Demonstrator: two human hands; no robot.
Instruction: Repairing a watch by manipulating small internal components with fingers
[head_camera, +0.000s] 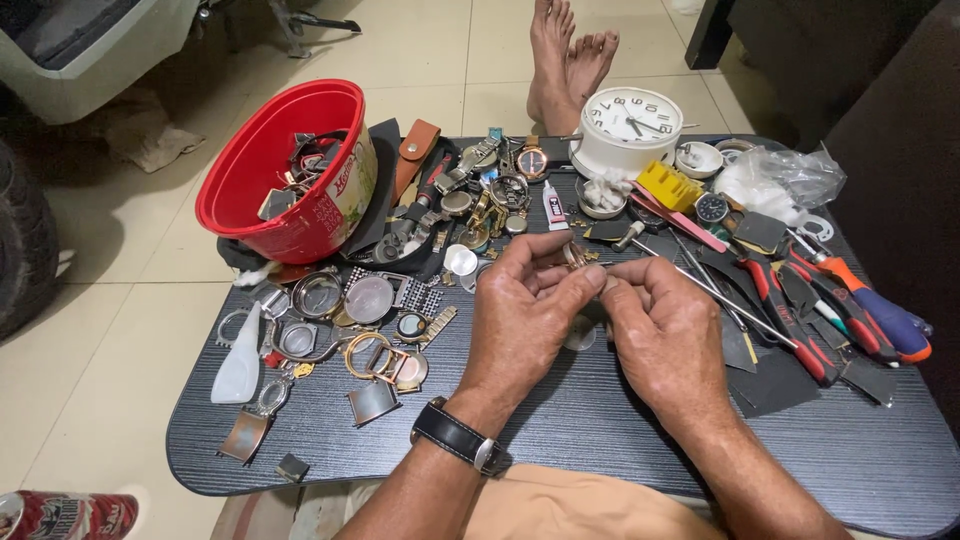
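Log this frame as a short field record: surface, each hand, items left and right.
surface: dark wood-grain table
left hand: fingers pinch a small round metal part; wristwatch on wrist
right hand: fingers meet the left at that part
left side: red bowl of parts, watch cases, white bottle
right side: white alarm clock, red-handled pliers, plastic bag

Over a dark counter (600, 440) the left hand (525, 315) and right hand (665, 330) meet, fingers (590, 275) pinching a small gold-toned watch part (575, 254) between them. A red tub (285, 170) of watch pieces sits at the left, a white alarm clock (630, 125) behind, red-handled pliers (790, 315) at the right, and loose watch cases (365, 300) beside the left hand.
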